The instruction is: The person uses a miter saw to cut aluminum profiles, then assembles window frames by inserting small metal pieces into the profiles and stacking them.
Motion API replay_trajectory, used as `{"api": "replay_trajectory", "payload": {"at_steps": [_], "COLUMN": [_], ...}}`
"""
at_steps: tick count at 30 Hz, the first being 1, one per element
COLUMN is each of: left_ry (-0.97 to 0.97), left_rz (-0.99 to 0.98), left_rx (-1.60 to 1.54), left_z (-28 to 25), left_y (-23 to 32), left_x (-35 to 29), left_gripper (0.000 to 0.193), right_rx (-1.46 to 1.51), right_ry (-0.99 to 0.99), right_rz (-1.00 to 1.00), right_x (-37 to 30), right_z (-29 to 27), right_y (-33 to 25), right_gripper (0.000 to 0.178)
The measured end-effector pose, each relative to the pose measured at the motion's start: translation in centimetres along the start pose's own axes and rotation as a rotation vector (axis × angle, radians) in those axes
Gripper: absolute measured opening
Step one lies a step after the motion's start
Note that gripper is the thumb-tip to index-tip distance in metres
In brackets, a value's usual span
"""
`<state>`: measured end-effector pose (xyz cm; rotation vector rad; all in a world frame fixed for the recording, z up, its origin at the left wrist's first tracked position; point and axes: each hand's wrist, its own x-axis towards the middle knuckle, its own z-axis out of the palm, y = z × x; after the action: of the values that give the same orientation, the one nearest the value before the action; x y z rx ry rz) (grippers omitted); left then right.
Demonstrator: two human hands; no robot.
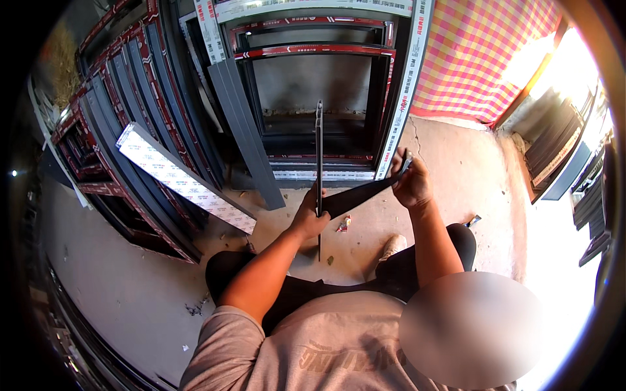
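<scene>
In front of me a long, narrow dark bar (319,146), seen nearly edge-on, stands lengthwise away from my body. My left hand (308,215) is closed around its lower part. From there a wide, flat black strip (362,195) runs up to the right. The fingers of my right hand (415,182) are pinched on the far end of this strip, above my knee. Whether the strip is joined to the bar beside my left hand cannot be made out.
Ahead stand large dark window frames (316,51) with red and white tape. A grey board (244,130) and a white-faced panel (186,179) lean at left, near more stacked frames (130,85). A checked cloth (482,58) hangs at right. A small wrapper (343,224) lies on the floor.
</scene>
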<state>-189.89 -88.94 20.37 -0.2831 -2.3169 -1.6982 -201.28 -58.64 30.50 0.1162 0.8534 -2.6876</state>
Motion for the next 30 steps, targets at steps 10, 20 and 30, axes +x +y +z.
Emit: {"api": "replay_trajectory", "payload": {"at_steps": [10, 20, 30], "left_ry": [0.089, 0.215, 0.389], "left_rz": [0.127, 0.538, 0.694], "left_rx": [-0.459, -0.739, -0.854], "left_z": [-3.7, -16.6, -36.7], "left_y": [13.0, 29.4, 23.8], "left_x": [3.8, 2.9, -2.6], "left_gripper": [0.092, 0.094, 0.082], "right_rx": [-1.676, -2.063, -2.432], "right_ry": [-0.413, -0.281, 1.288], "right_rz": [-0.238, -0.934, -0.059], "right_x": [-7.8, -8.7, -26.3], "right_z": [8.9, 5.4, -36.3], "right_y": [9.7, -2.4, -33.9], "right_gripper": [0.041, 0.012, 0.036]}}
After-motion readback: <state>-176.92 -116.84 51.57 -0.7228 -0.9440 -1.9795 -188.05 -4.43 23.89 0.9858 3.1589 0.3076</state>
